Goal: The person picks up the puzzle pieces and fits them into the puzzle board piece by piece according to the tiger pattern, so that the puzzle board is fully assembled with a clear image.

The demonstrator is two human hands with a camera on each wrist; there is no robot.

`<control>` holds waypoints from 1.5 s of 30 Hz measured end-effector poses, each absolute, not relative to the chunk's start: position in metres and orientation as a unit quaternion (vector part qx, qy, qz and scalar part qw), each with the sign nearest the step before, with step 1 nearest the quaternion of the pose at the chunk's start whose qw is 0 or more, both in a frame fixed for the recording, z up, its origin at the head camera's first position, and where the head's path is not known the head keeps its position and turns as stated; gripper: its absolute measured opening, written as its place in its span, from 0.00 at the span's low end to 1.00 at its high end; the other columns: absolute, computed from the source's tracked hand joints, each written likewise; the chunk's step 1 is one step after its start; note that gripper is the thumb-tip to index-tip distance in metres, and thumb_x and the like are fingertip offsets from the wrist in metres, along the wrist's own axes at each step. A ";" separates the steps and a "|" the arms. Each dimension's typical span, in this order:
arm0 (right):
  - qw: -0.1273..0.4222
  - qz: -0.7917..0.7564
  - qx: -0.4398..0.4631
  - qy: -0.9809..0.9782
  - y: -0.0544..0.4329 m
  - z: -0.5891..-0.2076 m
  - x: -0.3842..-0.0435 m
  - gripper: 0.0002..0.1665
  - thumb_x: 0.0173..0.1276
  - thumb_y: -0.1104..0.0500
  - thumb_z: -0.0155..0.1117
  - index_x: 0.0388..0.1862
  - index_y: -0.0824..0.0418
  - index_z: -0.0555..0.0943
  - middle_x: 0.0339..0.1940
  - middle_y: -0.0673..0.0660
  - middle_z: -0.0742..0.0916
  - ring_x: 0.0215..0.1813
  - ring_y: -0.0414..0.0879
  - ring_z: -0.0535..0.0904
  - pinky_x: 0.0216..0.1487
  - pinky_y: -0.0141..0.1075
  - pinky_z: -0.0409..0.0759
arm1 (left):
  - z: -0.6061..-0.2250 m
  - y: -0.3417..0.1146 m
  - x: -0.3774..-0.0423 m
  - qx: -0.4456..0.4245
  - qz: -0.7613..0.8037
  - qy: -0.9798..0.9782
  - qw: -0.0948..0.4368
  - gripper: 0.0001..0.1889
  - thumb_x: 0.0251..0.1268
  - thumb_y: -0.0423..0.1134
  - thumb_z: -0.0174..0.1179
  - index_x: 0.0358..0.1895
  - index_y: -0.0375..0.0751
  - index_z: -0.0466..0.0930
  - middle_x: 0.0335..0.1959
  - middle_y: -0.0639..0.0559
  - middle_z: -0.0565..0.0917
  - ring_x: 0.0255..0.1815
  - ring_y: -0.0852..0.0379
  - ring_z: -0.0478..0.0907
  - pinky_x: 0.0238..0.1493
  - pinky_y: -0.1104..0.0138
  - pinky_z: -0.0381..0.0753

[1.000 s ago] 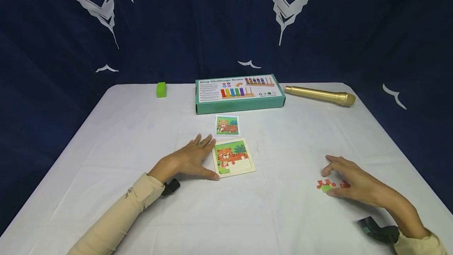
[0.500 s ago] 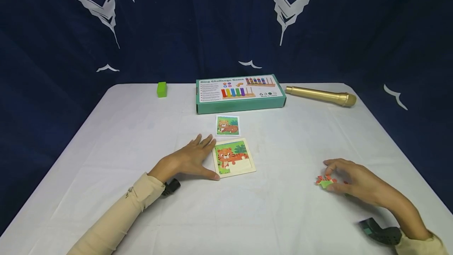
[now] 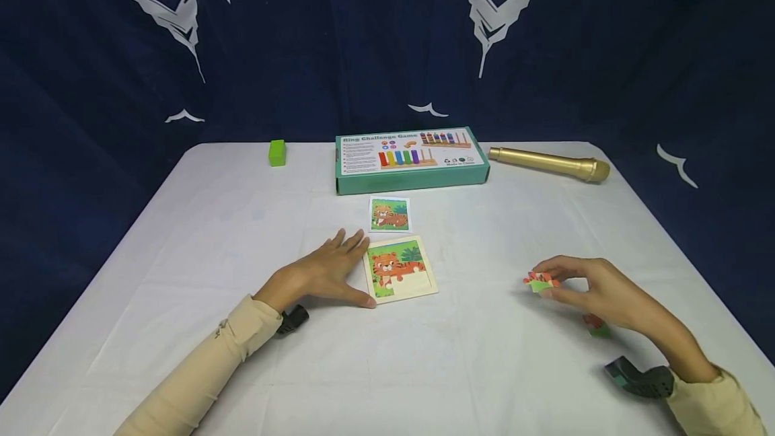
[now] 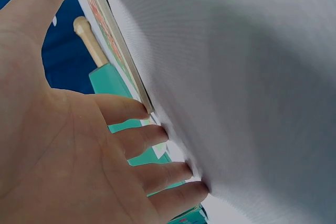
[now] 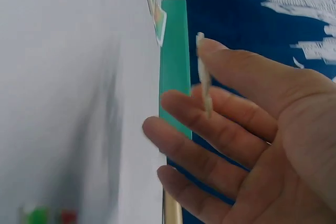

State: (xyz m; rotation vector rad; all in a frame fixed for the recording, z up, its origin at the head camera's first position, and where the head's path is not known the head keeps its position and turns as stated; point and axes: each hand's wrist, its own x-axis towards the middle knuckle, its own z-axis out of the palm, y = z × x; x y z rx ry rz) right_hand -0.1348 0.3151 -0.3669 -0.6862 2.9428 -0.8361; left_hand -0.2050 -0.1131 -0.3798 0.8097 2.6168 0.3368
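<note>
A square wooden puzzle board [image 3: 414, 295] lies mid-table, its tiger picture filled in except for a bare patch at the lower right. My left hand [image 3: 327, 271] rests against the board's left side with fingers spread, thumb at the near corner and fingertips at the far one. Off to the right, my right hand [image 3: 599, 288] pinches a red and green puzzle piece [image 3: 541, 282] between thumb and fingers, above the tablecloth. In the right wrist view that piece [image 5: 203, 74] appears edge-on and thin. Another puzzle piece [image 3: 598, 327] lies on the table beneath the right hand, partly hidden by it.
Just beyond the board lies a small tiger picture card [image 3: 390, 214]. Behind it stands a green Ring Challenge Game box [image 3: 412, 184]. A gold microphone [image 3: 547, 163] lies at the back right, and a green block [image 3: 276, 153] stands at the back left.
My right hand has picked up the red and green puzzle piece and moved up and slightly left with it, uncovering another piece beneath. My left hand has stayed at the board.
</note>
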 end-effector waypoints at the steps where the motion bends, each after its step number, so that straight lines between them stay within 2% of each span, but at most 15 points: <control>1: 0.001 -0.268 -0.225 0.937 0.312 -0.366 -0.137 0.21 0.60 0.57 0.71 0.53 0.52 0.80 0.45 0.49 0.87 0.46 0.38 0.82 0.41 0.40 0.81 | -0.380 -0.113 -0.205 0.288 0.119 0.931 0.190 0.60 0.47 0.69 0.64 0.76 0.36 0.45 0.78 0.43 0.42 0.77 0.37 0.33 0.75 0.49 0.40; 6: 0.011 -0.315 -0.265 0.911 0.294 -0.364 -0.155 0.18 0.61 0.61 0.70 0.50 0.52 0.80 0.41 0.47 0.87 0.41 0.38 0.83 0.41 0.36 0.83 | -0.380 -0.113 -0.205 0.288 0.119 0.931 0.190 0.60 0.47 0.69 0.64 0.76 0.36 0.45 0.78 0.43 0.42 0.77 0.37 0.33 0.75 0.49 0.41; 8: 0.039 -0.366 -0.275 0.888 0.285 -0.366 -0.162 0.17 0.62 0.64 0.68 0.50 0.55 0.78 0.38 0.52 0.86 0.35 0.41 0.83 0.36 0.34 0.82 | -0.380 -0.113 -0.205 0.288 0.120 0.931 0.190 0.60 0.47 0.69 0.64 0.76 0.36 0.45 0.78 0.44 0.42 0.77 0.37 0.33 0.75 0.49 0.41; 12: 0.115 -0.461 -0.268 0.838 0.264 -0.369 -0.175 0.16 0.66 0.68 0.63 0.51 0.63 0.75 0.35 0.64 0.83 0.28 0.51 0.79 0.28 0.38 0.80 | -0.379 -0.113 -0.204 0.287 0.122 0.931 0.190 0.60 0.47 0.69 0.65 0.76 0.37 0.46 0.78 0.44 0.42 0.77 0.37 0.33 0.75 0.49 0.41; 17: 0.152 -0.477 -0.245 0.830 0.238 -0.372 -0.184 0.18 0.70 0.66 0.57 0.58 0.65 0.74 0.40 0.64 0.83 0.29 0.53 0.79 0.31 0.38 0.80 | -0.380 -0.113 -0.205 0.288 0.118 0.931 0.190 0.61 0.47 0.70 0.64 0.76 0.37 0.45 0.78 0.44 0.41 0.77 0.37 0.33 0.75 0.48 0.41; 22: 0.166 -0.470 -0.242 0.833 0.217 -0.376 -0.189 0.21 0.72 0.67 0.51 0.63 0.63 0.72 0.32 0.64 0.82 0.28 0.57 0.79 0.33 0.34 0.76 | -0.380 -0.113 -0.205 0.288 0.119 0.931 0.189 0.60 0.47 0.70 0.64 0.76 0.37 0.45 0.78 0.44 0.41 0.77 0.37 0.33 0.75 0.49 0.41; 26: 0.178 -0.491 -0.243 0.818 0.202 -0.381 -0.192 0.19 0.71 0.68 0.53 0.60 0.64 0.72 0.33 0.66 0.83 0.29 0.54 0.80 0.33 0.37 0.81 | -0.379 -0.113 -0.205 0.287 0.118 0.931 0.190 0.60 0.47 0.70 0.64 0.76 0.37 0.45 0.78 0.45 0.42 0.77 0.37 0.33 0.75 0.49 0.41; 30: 0.188 -0.507 -0.237 0.807 0.189 -0.386 -0.193 0.14 0.71 0.66 0.56 0.54 0.67 0.72 0.34 0.65 0.86 0.32 0.50 0.84 0.29 0.39 0.83 | -0.379 -0.113 -0.205 0.285 0.115 0.932 0.191 0.60 0.47 0.70 0.64 0.76 0.38 0.45 0.78 0.45 0.41 0.77 0.38 0.33 0.75 0.49 0.41; 35: 0.193 -0.511 -0.237 0.804 0.177 -0.389 -0.193 0.12 0.71 0.62 0.58 0.50 0.67 0.74 0.24 0.62 0.84 0.20 0.45 0.77 0.20 0.34 0.76 | -0.380 -0.114 -0.205 0.283 0.110 0.933 0.192 0.60 0.47 0.70 0.63 0.77 0.39 0.45 0.78 0.45 0.41 0.77 0.38 0.33 0.75 0.49 0.41; 38: 0.196 -0.515 -0.239 0.800 0.169 -0.391 -0.194 0.12 0.72 0.61 0.57 0.49 0.67 0.74 0.19 0.62 0.80 0.16 0.44 0.70 0.18 0.32 0.71 | -0.380 -0.113 -0.206 0.281 0.109 0.934 0.192 0.60 0.47 0.70 0.63 0.77 0.39 0.44 0.78 0.46 0.40 0.77 0.38 0.33 0.75 0.50 0.41; 45: 0.221 -0.526 -0.255 0.780 0.157 -0.394 -0.196 0.11 0.74 0.65 0.50 0.52 0.68 0.72 0.22 0.66 0.82 0.18 0.44 0.71 0.22 0.33 0.75 | -0.380 -0.113 -0.206 0.283 0.111 0.933 0.194 0.60 0.48 0.70 0.63 0.77 0.38 0.44 0.78 0.45 0.40 0.77 0.38 0.33 0.75 0.49 0.41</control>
